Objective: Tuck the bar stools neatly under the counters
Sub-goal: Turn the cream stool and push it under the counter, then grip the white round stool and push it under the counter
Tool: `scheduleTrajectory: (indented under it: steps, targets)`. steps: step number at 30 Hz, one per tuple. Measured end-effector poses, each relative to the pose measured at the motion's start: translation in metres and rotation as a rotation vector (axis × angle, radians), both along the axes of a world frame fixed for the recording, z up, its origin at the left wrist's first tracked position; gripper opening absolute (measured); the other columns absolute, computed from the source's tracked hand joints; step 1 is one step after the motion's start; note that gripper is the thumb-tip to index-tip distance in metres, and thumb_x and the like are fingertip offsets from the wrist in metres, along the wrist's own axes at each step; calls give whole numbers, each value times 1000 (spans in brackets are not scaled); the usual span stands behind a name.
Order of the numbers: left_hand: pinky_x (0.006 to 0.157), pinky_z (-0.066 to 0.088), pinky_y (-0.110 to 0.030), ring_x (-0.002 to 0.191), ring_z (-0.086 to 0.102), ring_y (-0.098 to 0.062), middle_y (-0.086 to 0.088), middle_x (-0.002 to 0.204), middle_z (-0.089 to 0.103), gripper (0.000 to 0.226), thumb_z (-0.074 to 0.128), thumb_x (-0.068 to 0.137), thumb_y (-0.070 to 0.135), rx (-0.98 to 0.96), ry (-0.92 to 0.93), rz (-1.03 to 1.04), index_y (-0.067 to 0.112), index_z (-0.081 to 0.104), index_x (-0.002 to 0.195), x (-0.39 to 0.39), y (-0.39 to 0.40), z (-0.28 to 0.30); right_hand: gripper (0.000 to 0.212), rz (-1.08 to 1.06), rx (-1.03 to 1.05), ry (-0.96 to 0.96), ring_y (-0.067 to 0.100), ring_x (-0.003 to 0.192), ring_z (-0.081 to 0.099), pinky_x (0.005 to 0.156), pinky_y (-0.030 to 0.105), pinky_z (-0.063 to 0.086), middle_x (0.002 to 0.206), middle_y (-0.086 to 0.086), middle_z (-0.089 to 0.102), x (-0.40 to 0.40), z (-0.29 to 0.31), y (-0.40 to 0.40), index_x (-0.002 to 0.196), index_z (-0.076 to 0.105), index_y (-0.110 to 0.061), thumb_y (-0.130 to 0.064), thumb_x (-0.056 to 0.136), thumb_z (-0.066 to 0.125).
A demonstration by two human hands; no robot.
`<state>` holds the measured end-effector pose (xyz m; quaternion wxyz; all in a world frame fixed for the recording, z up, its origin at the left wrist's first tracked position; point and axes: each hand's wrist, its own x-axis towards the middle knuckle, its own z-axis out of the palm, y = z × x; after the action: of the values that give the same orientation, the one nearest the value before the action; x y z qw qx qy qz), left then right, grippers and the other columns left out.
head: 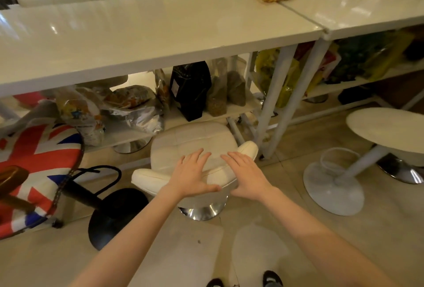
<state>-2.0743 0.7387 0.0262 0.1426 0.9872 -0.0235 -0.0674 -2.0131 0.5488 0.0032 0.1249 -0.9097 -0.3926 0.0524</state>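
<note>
both hands lie flat, fingers straight and a little spread, on the curved backrest of the white padded bar stool (192,144): left hand (193,173), right hand (246,172), equally near. the seat lies straight ahead of the fingertips, its front edge just under the white counter (146,41); its chrome base (202,211) sits on open floor. a forward push looks right.

The single head-worn camera looked forward and steeply down, close above the white stool (195,146) at the bench's (146,34) near edge.
</note>
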Motion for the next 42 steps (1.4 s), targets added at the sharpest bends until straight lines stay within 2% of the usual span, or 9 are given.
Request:
scheduleTrajectory:
  steps: [3, 6, 8, 13, 16, 22, 36, 40, 42]
  targets:
    - [115, 18, -42, 141, 19, -22, -8, 156, 14, 120, 32, 54, 86, -67, -26, -56, 16, 10, 148, 30, -38, 18, 102, -96, 116, 23, 20, 140, 20, 115, 38, 19, 151, 5, 27, 8, 15, -31, 147, 16, -19, -39, 66, 75]
    - [114, 20, -39, 140, 21, -23, -9, 156, 16, 105, 57, 75, 66, -135, -48, -99, 12, 5, 148, 57, -88, 28, 102, -235, 198, -3, 19, 140, 21, 115, 37, 20, 151, 3, 28, 21, 29, -77, 147, 16, -19, -48, 68, 74]
    - [114, 23, -39, 139, 25, -24, -9, 154, 21, 98, 61, 80, 55, -148, -78, -140, 13, 5, 148, 74, -126, 31, 101, -322, 204, -57, 19, 140, 21, 116, 36, 18, 152, 3, 27, 29, 37, -117, 147, 16, -19, -51, 69, 72]
    - [112, 28, -39, 138, 28, -23, -8, 153, 24, 94, 63, 81, 50, -116, -122, -278, 14, 8, 149, 108, -227, 42, 104, -497, 162, -133, 24, 140, 24, 113, 37, 18, 151, 8, 29, 43, 44, -233, 146, 21, -16, -48, 64, 77]
    - [113, 27, -39, 139, 25, -23, -8, 154, 22, 95, 62, 81, 52, -115, -136, -363, 15, 6, 148, 127, -290, 43, 105, -564, 148, -157, 28, 137, 30, 113, 42, 23, 149, 10, 34, 48, 47, -304, 145, 26, -13, -47, 60, 78]
    - [113, 24, -37, 141, 20, -22, -8, 155, 18, 93, 60, 81, 54, -113, -135, -492, 14, 10, 148, 162, -413, 41, 102, -684, 107, -205, 29, 135, 34, 113, 44, 23, 145, 12, 39, 55, 52, -430, 143, 30, -10, -46, 61, 78]
    - [113, 21, -34, 140, 21, -21, -7, 155, 20, 94, 63, 80, 52, -234, -79, -717, 12, 12, 148, 246, -621, 25, 102, -910, 148, -108, 27, 141, 19, 114, 36, 12, 152, 9, 26, 102, 36, -625, 146, 18, -13, -36, 68, 79]
    - [112, 22, -34, 140, 23, -21, -6, 154, 21, 94, 63, 80, 53, -250, -50, -731, 13, 13, 148, 290, -672, 11, 100, -921, 191, -96, 28, 136, 31, 113, 41, 24, 148, 11, 34, 146, 33, -671, 144, 27, -9, -33, 63, 81]
    - [111, 23, -33, 139, 23, -21, -5, 154, 22, 96, 62, 77, 58, -265, -11, -718, 13, 14, 148, 311, -697, 5, 101, -939, 182, -53, 25, 135, 32, 110, 37, 27, 148, 9, 34, 170, 33, -693, 144, 24, -11, -27, 63, 83]
